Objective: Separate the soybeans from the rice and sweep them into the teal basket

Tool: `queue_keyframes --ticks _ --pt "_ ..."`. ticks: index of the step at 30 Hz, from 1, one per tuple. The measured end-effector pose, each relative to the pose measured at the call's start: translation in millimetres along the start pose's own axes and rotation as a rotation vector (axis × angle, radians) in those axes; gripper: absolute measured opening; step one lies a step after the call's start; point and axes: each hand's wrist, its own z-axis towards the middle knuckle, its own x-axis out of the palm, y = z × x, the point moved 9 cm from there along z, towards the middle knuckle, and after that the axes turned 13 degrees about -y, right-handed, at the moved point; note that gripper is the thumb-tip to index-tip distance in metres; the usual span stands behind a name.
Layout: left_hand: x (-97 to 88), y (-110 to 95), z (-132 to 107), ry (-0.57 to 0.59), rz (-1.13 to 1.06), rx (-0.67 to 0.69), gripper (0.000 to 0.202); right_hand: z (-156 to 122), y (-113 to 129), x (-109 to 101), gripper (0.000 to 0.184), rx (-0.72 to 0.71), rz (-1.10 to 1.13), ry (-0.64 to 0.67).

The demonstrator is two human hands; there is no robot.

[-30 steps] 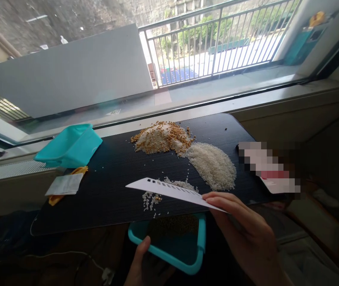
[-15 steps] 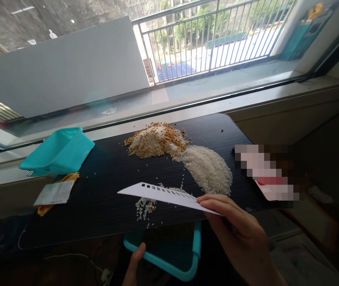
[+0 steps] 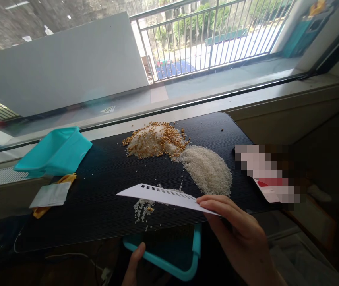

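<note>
Right hand [image 3: 237, 234] at the near edge of the dark surface [image 3: 97, 214], fingers nearly closed, pinching the right end of a white slotted card [image 3: 163, 198]; fingertips lie along its upper face, thumb below and partly hidden by the card. Card held tilted, its row of cut-out slots uppermost, above a loose scatter of rice [image 3: 142, 212] with a few soybeans [image 3: 150, 209] in it. Left hand [image 3: 135, 262] low, grasping a teal tub [image 3: 169, 268]: thumb bent over the rim, other fingers lost in shadow, their spread impossible to tell. Tub sits just below the surface's near edge, opening upward; contents too dim to make out. Farther back on the surface, a rice heap [image 3: 208, 167] touches a mixed heap of rice and soybeans [image 3: 157, 139] to its left. At the left end, a second teal container [image 3: 56, 153] lies tipped, a pale packet [image 3: 51, 194] on yellow material [image 3: 39, 211] just in front of it.
</note>
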Motion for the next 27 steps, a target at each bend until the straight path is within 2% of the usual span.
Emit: queue_keyframes --ticks 9,14,16,21,27 --pt "7.3 8 -10 0.048 0.029 -0.018 0.033 0 2 -2 0.027 -0.004 -0.014 -0.006" --pt "7.2 13 -13 0.066 0.011 -0.026 0.055 4 6 -11 0.019 0.011 -0.102 -0.049" --pt "8.3 15 -15 0.112 0.009 -0.040 0.059 6 9 -12 0.016 -0.009 -0.154 -0.043" --pt "7.0 13 -19 0.228 0.002 -0.038 0.059 9 21 -2 0.011 -0.103 -0.227 0.027" --pt "-3.7 10 -18 0.242 0.037 -0.009 0.057 8 39 9 0.013 -0.158 -0.257 0.068"
